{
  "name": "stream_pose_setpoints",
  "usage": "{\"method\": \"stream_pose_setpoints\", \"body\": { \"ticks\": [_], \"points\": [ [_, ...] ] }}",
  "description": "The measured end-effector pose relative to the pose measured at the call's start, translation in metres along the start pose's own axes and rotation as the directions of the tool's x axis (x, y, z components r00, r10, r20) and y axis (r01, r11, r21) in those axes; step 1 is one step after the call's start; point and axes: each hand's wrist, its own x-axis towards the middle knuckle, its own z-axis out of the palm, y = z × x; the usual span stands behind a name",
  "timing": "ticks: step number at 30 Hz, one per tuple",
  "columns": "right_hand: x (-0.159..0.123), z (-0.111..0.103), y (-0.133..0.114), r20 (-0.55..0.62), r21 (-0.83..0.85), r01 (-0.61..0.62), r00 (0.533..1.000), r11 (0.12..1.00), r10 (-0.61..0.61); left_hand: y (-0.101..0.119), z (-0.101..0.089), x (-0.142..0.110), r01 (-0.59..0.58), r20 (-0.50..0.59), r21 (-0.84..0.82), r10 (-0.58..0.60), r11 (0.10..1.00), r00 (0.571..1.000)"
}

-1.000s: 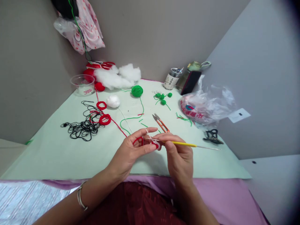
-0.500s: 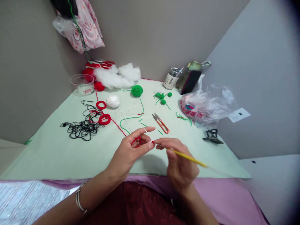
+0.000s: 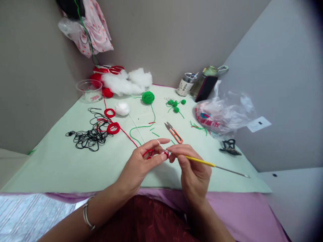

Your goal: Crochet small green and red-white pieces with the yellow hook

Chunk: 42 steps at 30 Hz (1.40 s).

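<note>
Pinched at the tips of the left grip (image 3: 136, 163), near centre of frame: small red-and-white yarn piece (image 3: 165, 155). Closed around in the right grip (image 3: 195, 174): slim metal hook with yellow handle (image 3: 201, 161), directed leftward to the yarn piece, opposite end projecting toward lower right. Draped over the left index finger: thin white yarn strand (image 3: 158, 142). Largely covered by fingers: outline of the yarn piece. Too small to make out: stitches and hook-tip engagement. Cut off at lower edge: both forearms (image 3: 107, 205).
</note>
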Motion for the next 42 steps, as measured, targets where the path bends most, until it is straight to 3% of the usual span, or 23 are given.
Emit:
{"method": "stream_pose_setpoints", "body": {
  "ticks": [3,6,8,10,13,17,22,25,29,33,38,40,42],
  "points": [
    [-0.007,0.001,0.002,0.008,-0.207,0.125,0.992,0.97,-0.126,-0.003,0.002,0.001,-0.002,-0.042,-0.048,0.0,0.999,0.999],
    [-0.01,-0.002,0.006,0.076,-0.336,0.239,0.971,0.911,-0.227,-0.005,-0.001,0.005,0.114,0.002,-0.192,-0.116,0.975,0.993],
    [-0.007,-0.005,0.007,0.009,-0.248,0.164,0.986,0.955,-0.167,-0.005,-0.003,0.007,0.169,0.036,-0.257,-0.165,0.952,0.986],
    [-0.002,-0.007,0.008,-0.088,-0.055,-0.001,0.996,0.998,-0.004,-0.004,-0.006,0.008,0.153,0.013,-0.259,-0.155,0.954,0.988],
    [0.003,-0.006,0.006,-0.054,0.16,-0.157,0.984,0.974,0.168,-0.001,-0.004,0.006,0.089,-0.033,-0.163,-0.096,0.983,0.995],
    [0.002,-0.004,0.006,-0.001,0.136,-0.184,0.983,0.974,0.186,0.002,0.0,0.003,0.062,-0.01,-0.092,-0.063,0.994,0.998],
    [0.003,-0.005,0.007,0.006,0.311,-0.267,0.96,0.912,0.279,0.001,-0.003,0.003,0.042,-0.013,-0.056,-0.043,0.998,0.999],
    [0.004,-0.007,0.005,0.02,0.333,-0.263,0.962,0.906,0.272,0.001,-0.004,0.002,0.034,-0.013,-0.032,-0.034,0.999,0.999],
    [0.001,-0.009,-0.002,0.013,0.136,-0.168,0.986,0.976,0.168,0.0,-0.006,0.0,-0.009,-0.022,0.029,0.009,1.0,1.0],
    [-0.006,-0.01,-0.005,0.059,-0.097,0.035,0.998,0.995,-0.029,0.0,-0.007,-0.001,-0.112,-0.057,0.212,0.127,0.971,0.99],
    [-0.015,-0.004,0.004,0.146,-0.331,0.353,0.935,0.875,-0.322,0.002,-0.003,-0.002,-0.254,-0.106,0.42,0.325,0.871,0.94],
    [-0.018,-0.001,0.01,0.156,-0.392,0.405,0.914,0.826,-0.375,0.001,-0.002,-0.002,-0.263,-0.098,0.381,0.322,0.886,0.942],
    [-0.02,0.001,0.015,0.141,-0.455,0.431,0.899,0.78,-0.415,-0.001,-0.002,-0.001,-0.199,-0.085,0.234,0.224,0.952,0.971]
  ]
}}
